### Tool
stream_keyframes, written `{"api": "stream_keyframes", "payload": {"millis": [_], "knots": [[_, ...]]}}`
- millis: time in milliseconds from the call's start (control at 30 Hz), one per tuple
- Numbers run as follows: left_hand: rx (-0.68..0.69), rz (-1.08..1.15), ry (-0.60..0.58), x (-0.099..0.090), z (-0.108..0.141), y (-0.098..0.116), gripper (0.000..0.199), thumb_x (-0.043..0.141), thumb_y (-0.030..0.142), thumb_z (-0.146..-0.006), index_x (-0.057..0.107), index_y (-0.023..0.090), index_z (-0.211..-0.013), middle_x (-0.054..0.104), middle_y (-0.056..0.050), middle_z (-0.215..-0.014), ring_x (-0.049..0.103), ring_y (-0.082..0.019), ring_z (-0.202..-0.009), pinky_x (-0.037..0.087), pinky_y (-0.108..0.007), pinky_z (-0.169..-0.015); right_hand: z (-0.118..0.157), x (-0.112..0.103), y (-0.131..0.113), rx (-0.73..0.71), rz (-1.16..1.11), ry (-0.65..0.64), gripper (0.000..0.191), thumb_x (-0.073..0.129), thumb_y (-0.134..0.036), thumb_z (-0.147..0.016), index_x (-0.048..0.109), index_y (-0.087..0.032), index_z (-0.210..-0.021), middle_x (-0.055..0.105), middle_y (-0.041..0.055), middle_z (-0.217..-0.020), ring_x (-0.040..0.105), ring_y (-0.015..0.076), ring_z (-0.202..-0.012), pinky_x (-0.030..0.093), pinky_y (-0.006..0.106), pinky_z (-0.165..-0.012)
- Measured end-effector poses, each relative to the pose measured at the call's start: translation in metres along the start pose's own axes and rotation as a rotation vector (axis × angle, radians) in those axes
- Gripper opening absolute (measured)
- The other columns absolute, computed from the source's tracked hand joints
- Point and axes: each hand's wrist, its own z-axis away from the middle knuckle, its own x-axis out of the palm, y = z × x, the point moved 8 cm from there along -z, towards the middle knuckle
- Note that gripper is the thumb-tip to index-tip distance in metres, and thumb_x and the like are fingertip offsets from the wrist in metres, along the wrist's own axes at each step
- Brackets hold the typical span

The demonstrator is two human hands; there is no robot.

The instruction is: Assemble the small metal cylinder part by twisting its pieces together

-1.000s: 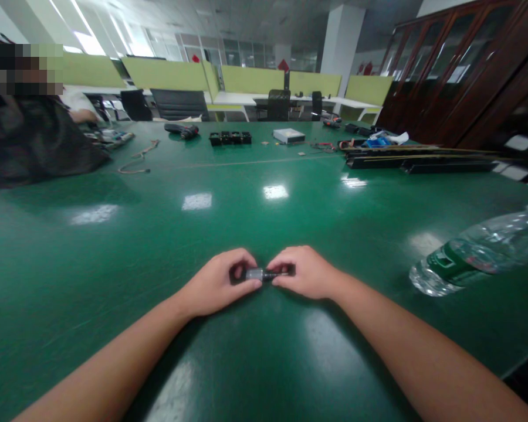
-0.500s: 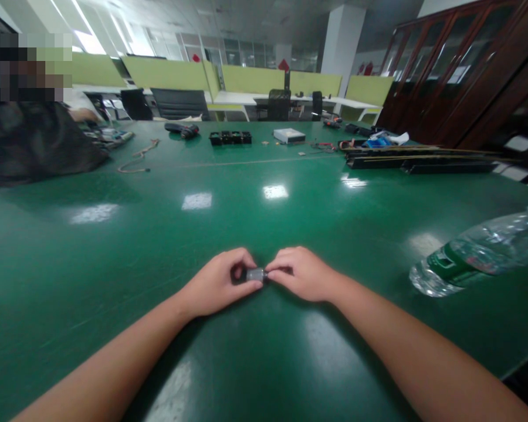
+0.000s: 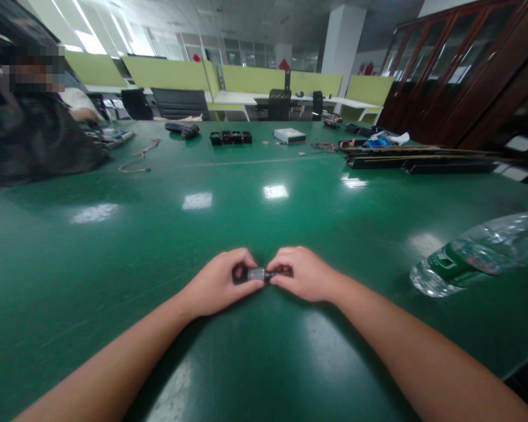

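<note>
Between my two hands, just above or on the green tabletop (image 3: 229,223), lies a small grey cylinder (image 3: 256,274) with a thin dark end on its right. It may be a small motor, but its kind is too small to tell. The thumb and fingers of my left hand (image 3: 224,281) are closed on its grey body. At its narrow right end, my right hand (image 3: 305,274) pinches the dark tip (image 3: 270,274) between thumb and fingers. Part of the cylinder is hidden by the left fingers.
A clear plastic bottle (image 3: 470,258) with a green label lies on its side at the right. Farther back are a black power tool (image 3: 182,130), a row of black parts (image 3: 231,138), a white box (image 3: 289,136) and dark metal rails (image 3: 413,161). Someone in dark clothing (image 3: 30,140) leans over the left side.
My right thumb has parted slightly from the fingers behind the tip, showing more of the dark end. My left hand has barely moved. The person at the left has shifted.
</note>
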Motion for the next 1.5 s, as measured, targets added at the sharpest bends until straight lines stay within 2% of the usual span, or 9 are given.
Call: {"api": "stream_keyframes", "payload": {"millis": [933, 1500], "knots": [[-0.009, 0.004, 0.000, -0.002, -0.001, 0.001, 0.030, 0.062, 0.048, -0.085, 0.061, 0.019, -0.085, 0.058, 0.001, -0.071, 0.053, -0.015, -0.065, 0.039, -0.024, -0.059, 0.002, -0.005, 0.002, 0.009, -0.022, 0.002, 0.013, 0.069, -0.016, -0.080, 0.075, -0.017, -0.092, 0.067, 0.0021, -0.082, 0.058, 0.0120, -0.074, 0.043, 0.022, -0.068], [-0.012, 0.034, 0.005, -0.001, 0.001, -0.001, 0.029, 0.062, 0.048, -0.086, 0.061, 0.019, -0.086, 0.059, 0.001, -0.072, 0.054, -0.015, -0.066, 0.041, -0.024, -0.060, 0.004, -0.010, 0.011, 0.039, -0.008, 0.005, 0.013, 0.072, -0.018, -0.078, 0.075, -0.017, -0.090, 0.068, 0.0020, -0.080, 0.058, 0.0114, -0.070, 0.044, 0.022, -0.066]]}}
